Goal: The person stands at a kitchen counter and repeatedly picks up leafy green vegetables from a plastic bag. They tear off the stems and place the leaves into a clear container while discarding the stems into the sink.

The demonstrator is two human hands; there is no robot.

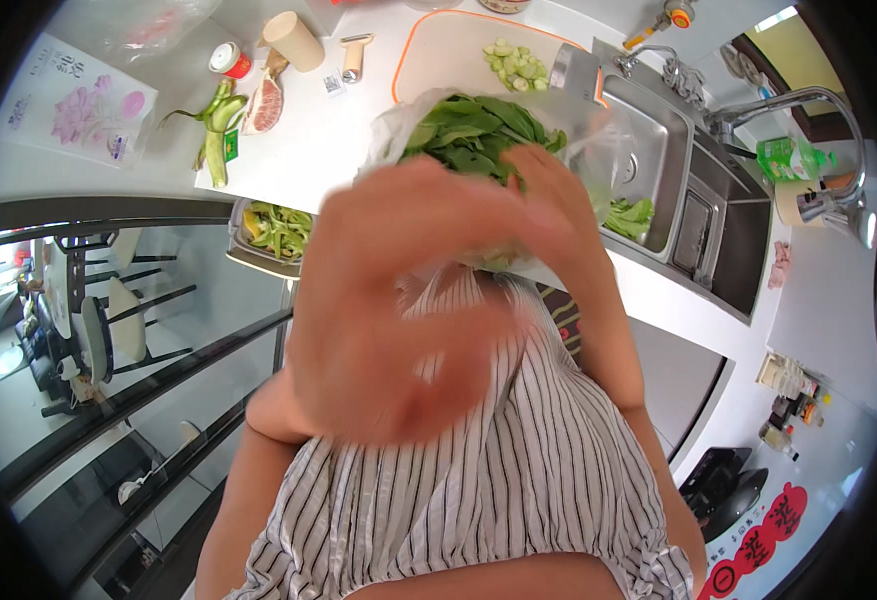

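My left hand (408,307) is raised close to the camera, blurred, its fingers apart and curved with nothing seen between them. My right hand (551,180) reaches to a clear plastic bag (596,142) of leafy greens (476,135) at the counter's edge; my left hand hides part of it, so its grip cannot be told. Behind the bag, chopped pale green vegetable pieces (515,65) lie on a cutting board (438,52) with an orange rim, beside a wide metal blade (569,69).
A steel sink (656,135) with some leaves (629,217) is at the right, under a curved faucet (783,97). A bin of peelings (277,232) hangs at the counter's left edge. Behind it lie green peppers (217,135), wrapped meat (264,105) and a peeler (354,56).
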